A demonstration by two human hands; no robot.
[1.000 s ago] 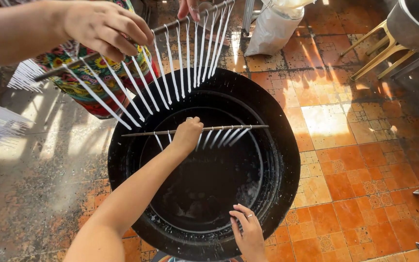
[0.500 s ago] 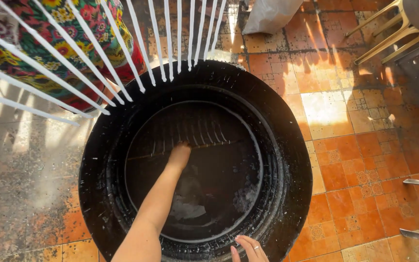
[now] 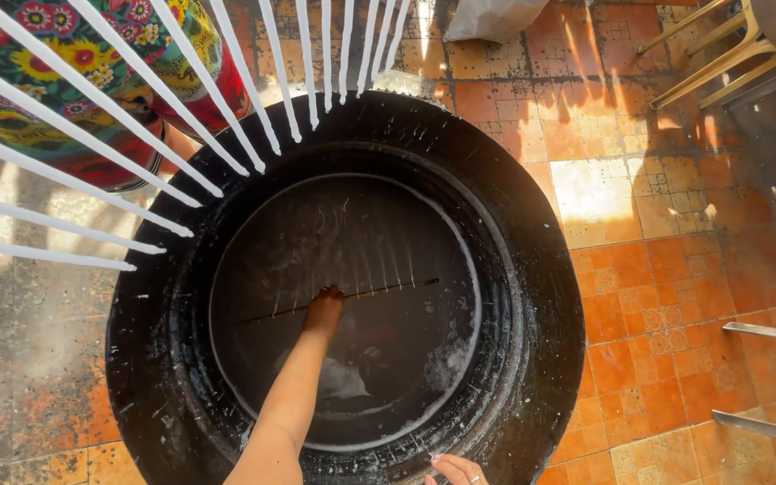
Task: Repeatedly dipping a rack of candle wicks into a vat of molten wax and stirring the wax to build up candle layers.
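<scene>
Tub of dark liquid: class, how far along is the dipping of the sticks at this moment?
Done: the rod is down in the tub, its hanging sticks under the dark liquid.
In hand: the left hand grips the rod at the surface; the right hand is by the near rim.
Left: lifting that rod out. The white sticks fanned above the far rim look undipped.

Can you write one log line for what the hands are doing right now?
left hand: holds thin rod, candles dipped into dark liquid | right hand: open, at black tub rim | above: rows of white candles
</scene>
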